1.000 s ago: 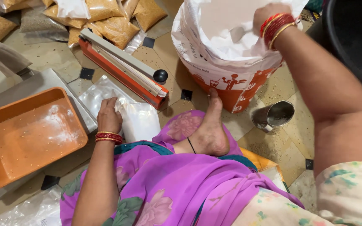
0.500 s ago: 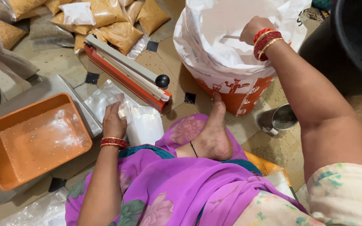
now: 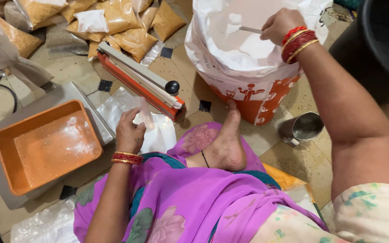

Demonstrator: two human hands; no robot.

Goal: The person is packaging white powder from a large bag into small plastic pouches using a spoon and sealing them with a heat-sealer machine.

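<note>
Fingers of the right hand (image 3: 281, 24) are curled tight around a thin metal scoop handle (image 3: 250, 29) inside the white sack (image 3: 248, 58) lining an orange-printed bucket. Left hand (image 3: 129, 130) pinches a clear plastic pouch (image 3: 142, 114) above a flat stack beside the orange tray (image 3: 46, 144). Sealed grain packets (image 3: 127, 38) lie behind the long orange heat sealer (image 3: 136, 81).

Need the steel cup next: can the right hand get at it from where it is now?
Probably yes. The right hand is up in the white sack holding a scoop handle, but the steel cup stands uncovered on the floor below that forearm, nothing between them.
</note>
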